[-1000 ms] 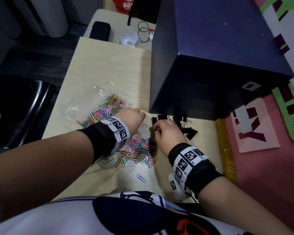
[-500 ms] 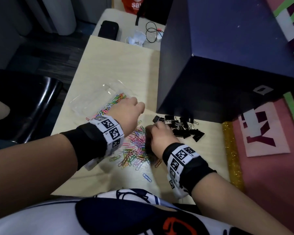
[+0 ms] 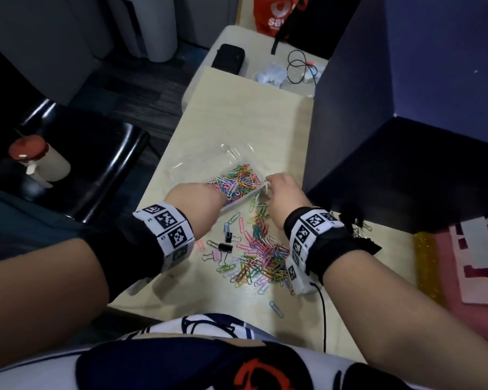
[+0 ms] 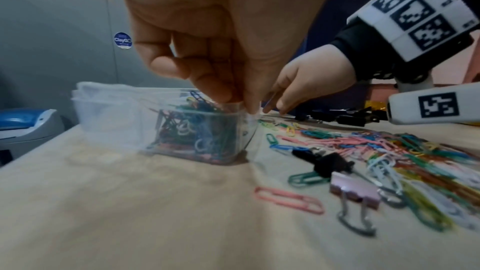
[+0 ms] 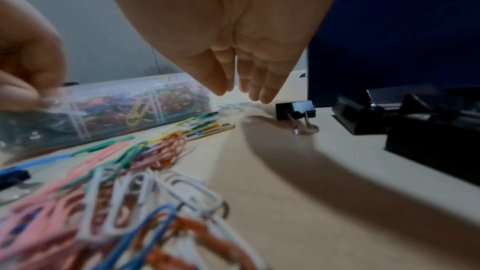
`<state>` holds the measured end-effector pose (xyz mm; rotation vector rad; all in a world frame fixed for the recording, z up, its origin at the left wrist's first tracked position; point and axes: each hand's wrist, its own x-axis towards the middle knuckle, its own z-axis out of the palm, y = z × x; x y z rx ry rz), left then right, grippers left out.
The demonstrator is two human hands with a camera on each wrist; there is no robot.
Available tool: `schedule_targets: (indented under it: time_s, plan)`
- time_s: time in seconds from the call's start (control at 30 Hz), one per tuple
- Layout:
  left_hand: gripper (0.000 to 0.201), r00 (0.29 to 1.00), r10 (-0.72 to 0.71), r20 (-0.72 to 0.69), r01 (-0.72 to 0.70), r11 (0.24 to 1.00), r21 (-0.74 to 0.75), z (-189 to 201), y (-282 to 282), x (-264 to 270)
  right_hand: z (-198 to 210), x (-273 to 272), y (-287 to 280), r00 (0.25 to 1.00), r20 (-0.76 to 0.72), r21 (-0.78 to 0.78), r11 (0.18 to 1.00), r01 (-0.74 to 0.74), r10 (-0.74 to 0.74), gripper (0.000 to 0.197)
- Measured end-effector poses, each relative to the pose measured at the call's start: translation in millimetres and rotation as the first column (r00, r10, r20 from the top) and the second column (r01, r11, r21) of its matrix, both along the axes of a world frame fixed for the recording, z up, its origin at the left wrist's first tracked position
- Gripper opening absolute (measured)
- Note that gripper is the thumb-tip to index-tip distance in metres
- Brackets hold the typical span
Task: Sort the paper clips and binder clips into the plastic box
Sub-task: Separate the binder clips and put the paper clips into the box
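Clear plastic box (image 4: 197, 130), thin-walled, pinched at its rim by left hand (image 4: 207, 34); from right wrist view only, right hand (image 5: 233, 38) with fingers straight, together, holding nothing.

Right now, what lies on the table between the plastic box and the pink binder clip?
In the head view, loose paper clips and two black binder clips lie between the plastic box and the pink binder clip.

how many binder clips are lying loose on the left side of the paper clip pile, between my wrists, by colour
black binder clips: 2
pink binder clip: 1
total: 3
not counted: the black heap by the blue box, which is partly hidden
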<state>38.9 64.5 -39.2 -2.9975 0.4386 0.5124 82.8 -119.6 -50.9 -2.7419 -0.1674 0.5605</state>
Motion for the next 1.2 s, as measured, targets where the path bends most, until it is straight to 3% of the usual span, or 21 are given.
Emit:
schedule_targets:
  time_s: [0.17,0.4,0.53,0.63,0.73,0.87,0.97,1.2]
  plan:
    - [0.006,1.000,-0.008,0.023,0.010,0.998,-0.064,1,17,3,-1,-3,6,0.974,-0.060,-0.092,0.971,-0.222,0.217,0.069]
    - [0.011,0.999,-0.039,0.030,0.042,0.995,-0.092,6,15,17,-8,-46,-12,0.950,-0.128,-0.061,0.953,-0.296,0.286,0.088]
    - [0.012,0.996,-0.080,0.041,0.084,0.990,-0.110,9,4,21,-7,-60,-17,0.947,-0.147,-0.047,0.954,-0.296,0.287,0.068]
    - [0.013,0.996,-0.073,0.044,0.080,0.982,-0.171,10,-3,20,2,-66,-12,0.953,-0.067,-0.145,0.942,-0.301,0.294,0.043]
    - [0.024,0.998,-0.039,0.041,0.048,0.973,-0.224,12,-7,13,10,-72,2,0.947,0.033,-0.137,0.940,-0.311,0.318,0.032]
    - [0.024,0.994,-0.089,0.058,0.100,0.968,-0.228,13,-4,-7,9,-78,22,0.926,-0.006,-0.148,0.916,-0.373,0.377,0.036]
    - [0.027,0.992,-0.116,-0.054,0.106,0.982,-0.158,9,-1,-18,5,-79,28,0.923,-0.041,-0.178,0.907,-0.383,0.382,0.050]
    - [0.029,0.980,-0.160,-0.120,0.147,0.982,-0.115,1,-3,-29,3,-82,26,0.909,0.021,-0.211,0.890,-0.403,0.417,0.038]
